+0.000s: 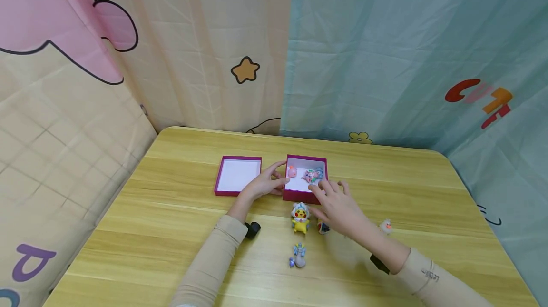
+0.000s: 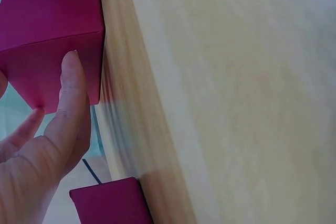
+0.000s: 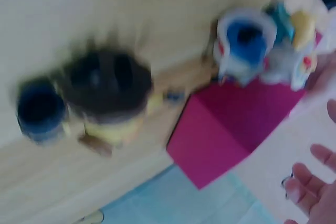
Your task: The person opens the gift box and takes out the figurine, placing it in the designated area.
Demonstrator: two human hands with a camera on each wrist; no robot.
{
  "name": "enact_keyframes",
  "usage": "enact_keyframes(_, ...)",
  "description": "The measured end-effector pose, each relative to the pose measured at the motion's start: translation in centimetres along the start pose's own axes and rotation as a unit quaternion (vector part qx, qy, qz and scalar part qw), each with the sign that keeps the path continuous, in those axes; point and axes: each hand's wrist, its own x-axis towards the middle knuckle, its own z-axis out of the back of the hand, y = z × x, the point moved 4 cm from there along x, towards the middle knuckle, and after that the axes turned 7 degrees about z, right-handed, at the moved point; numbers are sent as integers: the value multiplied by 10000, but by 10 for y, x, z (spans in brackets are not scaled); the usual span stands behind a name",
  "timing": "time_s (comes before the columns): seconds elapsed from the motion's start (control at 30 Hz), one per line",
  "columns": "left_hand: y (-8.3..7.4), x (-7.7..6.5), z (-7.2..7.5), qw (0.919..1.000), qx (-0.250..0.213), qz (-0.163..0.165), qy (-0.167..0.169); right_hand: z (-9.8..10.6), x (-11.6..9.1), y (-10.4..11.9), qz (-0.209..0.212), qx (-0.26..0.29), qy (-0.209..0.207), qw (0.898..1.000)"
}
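Note:
A magenta box [image 1: 295, 195] with a white inside stands uncovered at the middle of the table. In it lie a small pink figurine [image 1: 292, 172] and a pink-and-blue figurine [image 1: 311, 175]. My left hand [image 1: 266, 182] rests against the box's left side, its extended thumb and fingertips touching the wall in the left wrist view. My right hand [image 1: 338, 204] hovers over the front right corner with loosely spread fingers and nothing in them. Just in front of the box stands a yellow figurine [image 1: 301, 221] in a white hood. A dark figurine [image 1: 323, 227] is partly hidden beneath the right hand.
The magenta lid [image 1: 237, 174] lies left of the box, white inside up. Nearer the person is a grey-blue figurine [image 1: 299, 258]. A white figurine [image 1: 386, 226] sits beyond the right forearm. Curtains [image 1: 364, 50] hang behind the table. The right wrist view is blurred.

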Motion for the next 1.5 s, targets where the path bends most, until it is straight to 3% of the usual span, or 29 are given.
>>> enact_keyframes(0.37, 3, 4, 1, 10000, 50, 1, -18, -8, 35, -43, 263, -454, 94, 9986)
enact_keyframes(0.63, 1, 3, 0, 10000, -31, 50, 68, -24, 54, -59, 556, -564, 511, 9956)
enact_keyframes(0.97, 1, 2, 1, 9999, 139, 67, -44, -42, 71, -64, 830, -757, 977, 9889)
enact_keyframes(1.23, 2, 2, 2, 9996, 234, 81, -109, -54, 77, -60, 945, -1581, 1622, 9694)
enact_keyframes(1.5, 2, 3, 1, 10000, 51, 66, 3, -65, 78, -54, 772, -1902, 1904, 9600)
